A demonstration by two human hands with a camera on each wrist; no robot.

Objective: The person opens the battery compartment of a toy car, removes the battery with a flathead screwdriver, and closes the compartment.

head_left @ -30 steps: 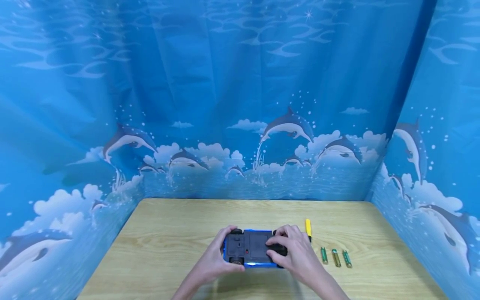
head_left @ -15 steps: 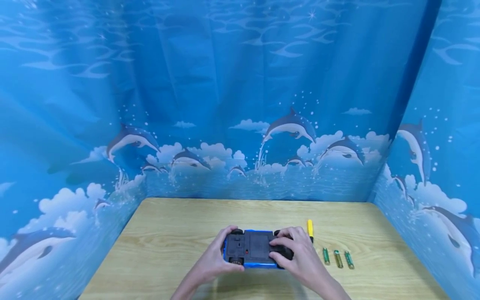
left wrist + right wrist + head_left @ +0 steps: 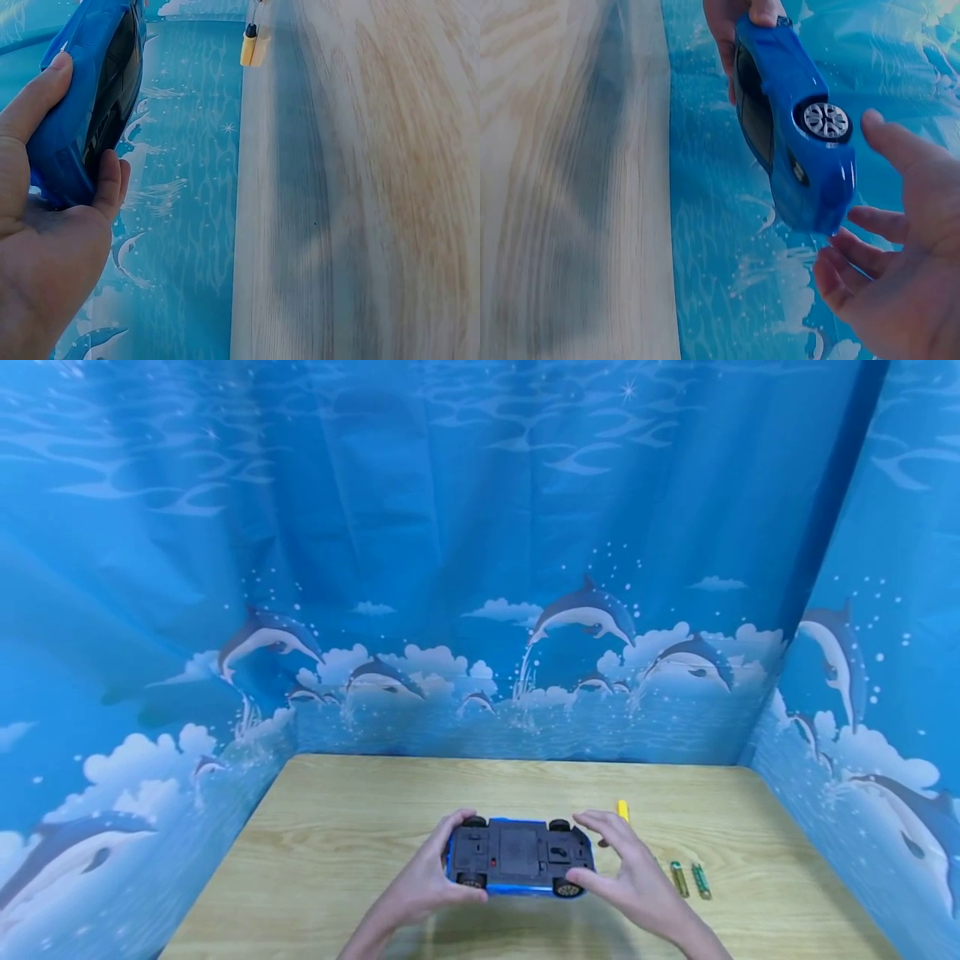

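A blue toy car (image 3: 517, 853) is held upside down above the table, its dark grey underside facing up in the head view. My left hand (image 3: 427, 877) grips its left end, thumb on the near side and fingers on the far side. In the left wrist view the blue body (image 3: 71, 112) sits between thumb and fingers. My right hand (image 3: 633, 877) is at the car's right end, fingers spread. In the right wrist view its thumb is apart from the wheel (image 3: 826, 120), and its fingers are by the bumper; whether they touch it I cannot tell.
On the wooden table (image 3: 337, 827), right of the car, lie green-and-gold batteries (image 3: 701, 881), one mostly hidden by my right hand. A yellow-handled tool (image 3: 623, 811) lies behind that hand, partly covered. A blue dolphin-print curtain (image 3: 450, 568) surrounds the table's back and sides.
My right hand has drawn back rightward from the underside and its fingers have spread, uncovering the car's right-end wheels. It now covers one battery and part of the yellow tool. My left hand keeps its grip.
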